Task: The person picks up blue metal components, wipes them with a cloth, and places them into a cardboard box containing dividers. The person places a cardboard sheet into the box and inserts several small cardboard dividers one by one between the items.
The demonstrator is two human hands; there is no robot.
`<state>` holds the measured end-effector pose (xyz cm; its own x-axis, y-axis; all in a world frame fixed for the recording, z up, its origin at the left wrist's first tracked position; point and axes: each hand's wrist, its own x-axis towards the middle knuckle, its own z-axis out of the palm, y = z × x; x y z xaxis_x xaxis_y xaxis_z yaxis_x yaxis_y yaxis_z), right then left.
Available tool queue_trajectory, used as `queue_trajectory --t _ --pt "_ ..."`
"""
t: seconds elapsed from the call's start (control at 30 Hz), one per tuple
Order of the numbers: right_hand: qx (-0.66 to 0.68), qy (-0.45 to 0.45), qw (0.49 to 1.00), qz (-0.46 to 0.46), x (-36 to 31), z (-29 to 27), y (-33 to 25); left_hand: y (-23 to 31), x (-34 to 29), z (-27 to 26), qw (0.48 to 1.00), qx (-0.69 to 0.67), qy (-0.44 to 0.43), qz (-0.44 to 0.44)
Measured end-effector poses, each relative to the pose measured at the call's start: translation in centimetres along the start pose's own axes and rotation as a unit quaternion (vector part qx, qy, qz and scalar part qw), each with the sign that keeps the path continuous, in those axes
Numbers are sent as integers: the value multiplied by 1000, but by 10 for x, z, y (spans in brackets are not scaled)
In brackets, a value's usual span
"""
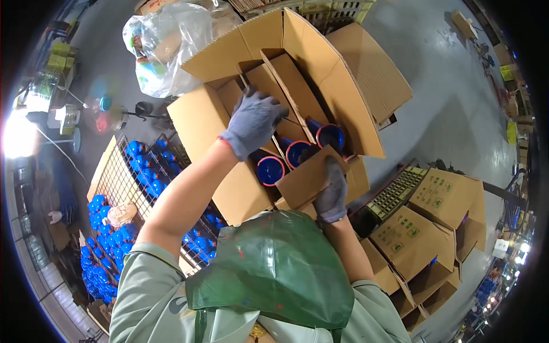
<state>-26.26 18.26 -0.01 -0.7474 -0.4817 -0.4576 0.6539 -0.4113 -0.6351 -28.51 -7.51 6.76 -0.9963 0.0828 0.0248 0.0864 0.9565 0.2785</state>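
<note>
An open cardboard box [317, 68] stands in front of me with upright cardboard dividers [289, 88] inside. At its near end sit three dark blue round pieces with orange-red rims, the left one [270, 171] below my left wrist. My left hand [251, 121], in a grey glove, reaches over the dividers with its fingers bent at one of them; its fingertips are partly hidden. My right hand [331, 194], also gloved, grips a brown cardboard piece [306, 182] at the box's near side. This piece slants beside the round openings, and some of my fingers are behind it.
A clear plastic bag [171, 48] lies beyond the box's left corner. Wire racks [137, 166] with many glossy blue round parts [106, 228] stand at left. More cardboard boxes [406, 234] and a yellowish plastic crate [394, 191] are at right. A green apron [269, 263] covers my front.
</note>
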Motion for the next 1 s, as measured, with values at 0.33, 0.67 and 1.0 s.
queue_trajectory --t 0.33,0.67,1.0 --pt "-33 101 990 -90 0 -2 -7 46 11 11 946 -243 -206 -51" --pt "-46 134 988 -64 -8 -30 -9 40 106 120 962 105 -250 31" --pt "-259 -169 942 -128 47 97 -17 42 -111 13 792 -563 89 -216"
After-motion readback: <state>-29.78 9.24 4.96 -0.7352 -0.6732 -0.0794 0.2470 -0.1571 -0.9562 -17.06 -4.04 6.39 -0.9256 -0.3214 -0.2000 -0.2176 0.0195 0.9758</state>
